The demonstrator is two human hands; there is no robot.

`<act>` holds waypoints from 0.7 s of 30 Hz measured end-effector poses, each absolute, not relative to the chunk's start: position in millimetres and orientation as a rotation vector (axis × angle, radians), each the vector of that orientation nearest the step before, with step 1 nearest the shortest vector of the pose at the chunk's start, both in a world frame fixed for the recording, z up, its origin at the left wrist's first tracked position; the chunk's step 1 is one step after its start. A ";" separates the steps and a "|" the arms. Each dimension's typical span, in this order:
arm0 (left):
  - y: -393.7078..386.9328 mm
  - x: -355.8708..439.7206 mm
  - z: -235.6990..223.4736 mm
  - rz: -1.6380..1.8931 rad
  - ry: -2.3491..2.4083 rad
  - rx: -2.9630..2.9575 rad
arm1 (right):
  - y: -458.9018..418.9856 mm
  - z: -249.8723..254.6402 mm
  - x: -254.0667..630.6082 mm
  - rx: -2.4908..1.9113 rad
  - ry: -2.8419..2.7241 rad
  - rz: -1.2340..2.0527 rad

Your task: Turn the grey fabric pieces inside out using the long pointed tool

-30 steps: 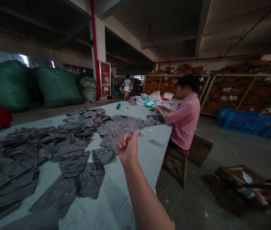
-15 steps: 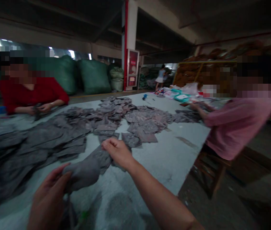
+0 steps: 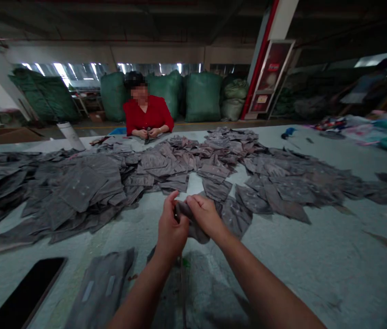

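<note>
A small, soft piece of dark grey cloth (image 3: 198,232) is up off the tabletop, between the person's two hands near the table's front edge. The left hand (image 3: 171,233) has it pinched between the thumb and curled fingers, one fingertip lifted away; the right hand (image 3: 205,212) is nearly closed, thumb pressed down on the fabric. Gripping it from both sides likely stops such limp stuff from folding over. Both forearms reach forward from the lower edge of my view and converge, wrists low, the right one slanting in more.

Just beyond, a broad heap of loose grey cloth pieces (image 3: 91,183) spreads over the pale blue-green table (image 3: 282,256), probably kept within easy reach. Nearer, to the left, lie a grey cloth piece with two pale strips (image 3: 97,288) and a flat black phone (image 3: 29,292). Across the table, a co-worker in a red top (image 3: 149,116) handles something dark, beyond a white cylindrical bottle (image 3: 70,135).
</note>
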State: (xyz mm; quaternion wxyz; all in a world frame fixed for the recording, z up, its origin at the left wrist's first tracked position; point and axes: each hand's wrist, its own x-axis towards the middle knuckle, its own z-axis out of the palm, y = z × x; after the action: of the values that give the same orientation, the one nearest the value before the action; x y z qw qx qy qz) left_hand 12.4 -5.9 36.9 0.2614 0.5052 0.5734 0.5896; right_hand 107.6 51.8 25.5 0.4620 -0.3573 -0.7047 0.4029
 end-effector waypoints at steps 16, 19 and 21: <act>3.6 9.6 36.3 1.576 1.491 1.249 | 36.8 11.9 105.6 -0.993 -1.699 0.861; -0.6 14.0 29.5 1.611 1.561 1.274 | 25.5 -3.0 99.0 -0.951 -1.618 1.014; -4.2 16.2 26.2 1.643 1.617 1.272 | 14.9 -15.5 90.2 -0.923 -1.468 1.125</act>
State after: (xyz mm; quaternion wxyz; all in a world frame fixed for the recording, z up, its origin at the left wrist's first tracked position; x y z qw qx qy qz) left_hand 16.2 -4.2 26.2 0.2518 0.4675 0.5943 0.6039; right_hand 90.2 14.9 -15.5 0.5118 -0.3838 -0.6099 0.4678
